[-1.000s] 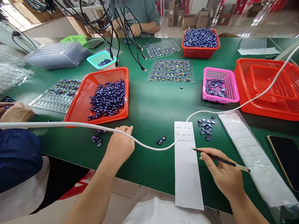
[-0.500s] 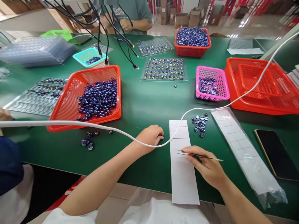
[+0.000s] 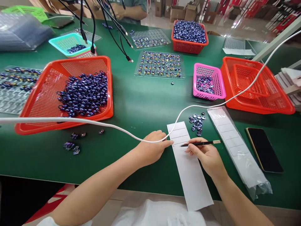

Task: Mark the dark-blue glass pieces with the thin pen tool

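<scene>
My left hand [image 3: 152, 147] rests at the left edge of a long white strip [image 3: 196, 179], one finger stretched out onto the strip and the others curled, partly hidden. Dark lines cross the strip's upper part. In my right hand [image 3: 208, 157] is a pair of thin black tweezers [image 3: 202, 143], held over the strip just below the lowest line. The tips point left, close together, towards my left finger; I cannot make out anything between them. Beyond my right hand lie several shiny dark oval pieces [image 3: 198, 125]. A white cable [image 3: 131, 135] passes in front of my left hand.
Left stands a red basket [image 3: 35, 100] of dark looped pieces, with several loose pieces [image 3: 69, 145] before it. A pink basket [image 3: 221, 84], a bagged lined strip [image 3: 237, 153] and a phone [image 3: 264, 150] are to the right. Cables [image 3: 118, 39] hang ahead; a person's hand [image 3: 117, 12] is opposite.
My left hand has moved right and put a finger on the strip. The strip has turned, its near end swinging right. The tweezers have moved up towards the lines, their tips now closer together.
</scene>
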Tool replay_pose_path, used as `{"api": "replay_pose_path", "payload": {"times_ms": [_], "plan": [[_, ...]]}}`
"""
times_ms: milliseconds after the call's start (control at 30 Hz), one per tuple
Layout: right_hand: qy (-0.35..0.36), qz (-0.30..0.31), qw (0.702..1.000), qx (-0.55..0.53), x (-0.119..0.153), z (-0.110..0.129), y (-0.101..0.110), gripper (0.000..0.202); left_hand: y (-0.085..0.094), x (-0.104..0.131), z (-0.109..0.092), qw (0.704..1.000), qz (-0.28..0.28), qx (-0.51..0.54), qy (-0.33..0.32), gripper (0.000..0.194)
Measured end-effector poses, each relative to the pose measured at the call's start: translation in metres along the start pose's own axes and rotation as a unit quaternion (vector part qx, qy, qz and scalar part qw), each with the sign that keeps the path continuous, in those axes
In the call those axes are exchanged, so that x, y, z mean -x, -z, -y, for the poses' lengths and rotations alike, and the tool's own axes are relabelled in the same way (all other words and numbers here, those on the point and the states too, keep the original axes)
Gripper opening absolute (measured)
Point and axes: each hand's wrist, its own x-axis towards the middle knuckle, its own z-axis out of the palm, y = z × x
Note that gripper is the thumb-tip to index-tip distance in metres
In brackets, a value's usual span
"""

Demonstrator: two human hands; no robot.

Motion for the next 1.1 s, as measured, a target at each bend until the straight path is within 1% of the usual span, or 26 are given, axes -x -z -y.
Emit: {"api": "replay_pose_path", "payload": {"times_ms": [100, 200, 400, 600, 733, 1100], "plan": [[0.005, -0.004, 1.000, 0.029, 0.000, 0.002, -0.012, 0.028, -0.005, 0.002, 0.000, 0.999, 0.005, -0.044, -0.011, 0.043], [0.006, -0.011, 0.998, 0.055, 0.000, 0.001, -0.016, 0.026, -0.005, 0.001, -0.001, 0.998, 0.007, -0.063, -0.023, 0.043], [0.013, -0.021, 0.997, 0.069, -0.001, -0.001, -0.015, 0.025, -0.003, -0.002, -0.006, 0.995, 0.020, -0.089, -0.034, 0.041], [0.011, -0.014, 0.998, 0.058, -0.002, -0.001, -0.013, 0.024, -0.004, -0.003, -0.008, 0.994, 0.022, -0.100, -0.033, 0.037], [0.010, -0.025, 0.998, 0.065, -0.002, -0.001, -0.013, 0.024, -0.003, -0.003, -0.008, 0.994, 0.025, -0.103, -0.034, 0.041], [0.003, -0.022, 0.998, 0.058, -0.003, -0.001, -0.017, 0.024, -0.003, -0.004, -0.011, 0.994, 0.035, -0.103, -0.026, 0.042]]}}
